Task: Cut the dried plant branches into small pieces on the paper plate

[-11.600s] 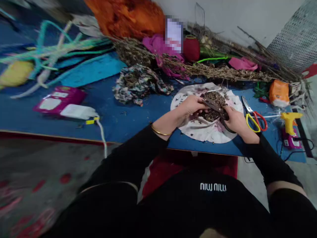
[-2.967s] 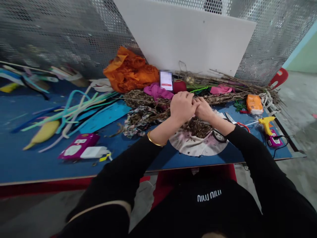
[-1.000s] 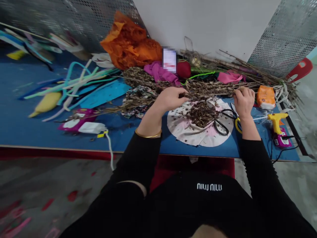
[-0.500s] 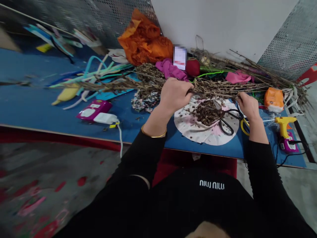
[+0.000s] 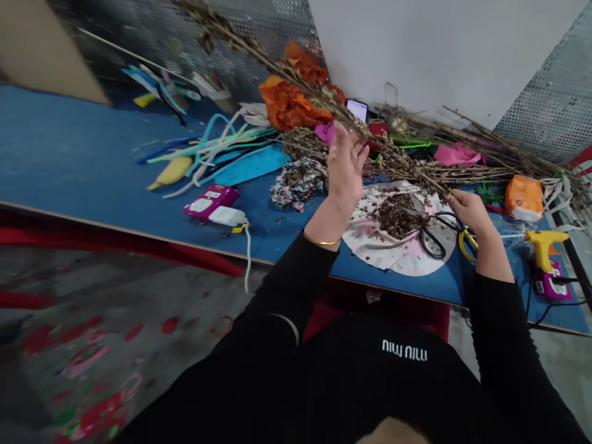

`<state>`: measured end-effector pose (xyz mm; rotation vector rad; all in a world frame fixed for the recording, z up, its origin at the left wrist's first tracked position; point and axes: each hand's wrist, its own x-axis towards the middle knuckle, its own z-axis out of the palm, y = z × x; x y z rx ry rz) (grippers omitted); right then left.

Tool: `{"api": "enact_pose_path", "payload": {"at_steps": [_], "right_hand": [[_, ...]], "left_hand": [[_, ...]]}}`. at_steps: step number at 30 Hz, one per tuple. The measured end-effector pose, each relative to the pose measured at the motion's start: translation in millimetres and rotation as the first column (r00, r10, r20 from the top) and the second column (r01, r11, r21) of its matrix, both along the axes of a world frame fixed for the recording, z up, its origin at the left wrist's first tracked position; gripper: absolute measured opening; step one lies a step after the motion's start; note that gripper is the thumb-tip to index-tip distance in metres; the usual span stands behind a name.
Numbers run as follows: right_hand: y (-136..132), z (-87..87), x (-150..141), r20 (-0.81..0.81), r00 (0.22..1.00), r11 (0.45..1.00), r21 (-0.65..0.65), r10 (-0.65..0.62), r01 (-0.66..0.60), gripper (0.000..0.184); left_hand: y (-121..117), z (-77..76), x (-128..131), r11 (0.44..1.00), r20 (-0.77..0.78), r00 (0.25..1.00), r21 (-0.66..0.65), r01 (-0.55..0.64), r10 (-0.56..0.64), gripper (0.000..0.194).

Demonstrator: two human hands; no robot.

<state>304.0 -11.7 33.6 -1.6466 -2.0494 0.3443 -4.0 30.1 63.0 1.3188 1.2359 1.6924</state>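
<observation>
the right hand [image 5: 469, 209] was closed on the lower end of the dried stalks [image 5: 296, 79], its fingers clamped around them near the right edge of the round white cloth [image 5: 407, 262]. from there the stalks slanted over the far part of the cloth and on up to the left, well past it. the left hand [image 5: 345, 163] was raised just left of the cloth, fingers apart and not gripping, close by the stalks; whether it touched them could not be told. a gold bangle [image 5: 324, 242] circled the left wrist.

on the cloth lay a heap of dark dried bits [image 5: 398, 216], with black-handled scissors [image 5: 426, 218] across its right side and their loops toward the cloth's right edge. just right of the cloth sat a yellow handle [image 5: 462, 242], partly hidden by the right arm. farther right of it were a yellow glue gun [image 5: 548, 236] and an orange packet [image 5: 524, 197]. left of the cloth lay a crumpled patterned fabric [image 5: 296, 185], and farther left a purple pack [image 5: 210, 200] with a white plug [image 5: 228, 216] beside it. beyond the cloth, to the left, was crumpled orange material [image 5: 289, 105].
</observation>
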Motion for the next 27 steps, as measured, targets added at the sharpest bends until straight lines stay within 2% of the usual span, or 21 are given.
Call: {"api": "enact_pose_path", "payload": {"at_steps": [3, 5, 9, 12, 15, 17, 22, 27], "right_hand": [[-0.1, -1.8, -4.5, -0.052, 0.994, 0.992, -0.076, 0.098, -0.102, 0.033], [-0.7, -2.7, -6.8, -0.074, 0.989, 0.985, -0.111, 0.128, -0.136, 0.033], [-2.2, -3.3, -12.9, -0.042, 0.991, 0.984, -0.124, 0.127, -0.131, 0.03], [-3.5, -3.2, -21.3, -0.019, 0.988, 0.978, -0.14, 0.152, -0.153, 0.027], [-4.8, -3.4, -29.2, -0.002, 0.988, 0.976, -0.153, 0.155, -0.154, 0.027], [-5.4, -3.7, -32.1, 0.009, 0.99, 0.978, -0.151, 0.144, -0.141, 0.028], [-5.0, -6.3, -35.3, 0.049, 0.991, 0.982, -0.143, 0.128, -0.12, 0.027], [-4.6, -8.2, -42.2, 0.032, 0.991, 0.979, -0.164, 0.132, -0.125, 0.025]], "left_hand": [[23.6, 14.4, -1.5, 0.993, 0.026, 0.999, 0.116, 0.024, -0.027, 0.063], [29.4, 15.6, 3.5, 0.988, 0.023, 1.0, 0.156, 0.017, -0.021, 0.064], [19.5, 3.6, 26.1, 0.996, 0.071, 0.997, 0.079, -0.043, 0.038, 0.069], [8.0, -8.2, 44.2, 0.996, 0.225, 0.972, 0.08, 0.049, -0.066, 0.07], [3.0, -16.6, 55.3, 0.986, 0.41, 0.898, 0.103, 0.128, -0.159, 0.067], [2.1, -19.7, 57.8, 0.984, 0.469, 0.865, 0.096, 0.152, -0.18, 0.065], [-1.3, -23.0, 57.7, 0.98, 0.507, 0.84, 0.054, 0.192, -0.192, 0.059], [-6.7, -28.5, 59.9, 0.978, 0.524, 0.827, 0.07, 0.196, -0.203, 0.054]]}}
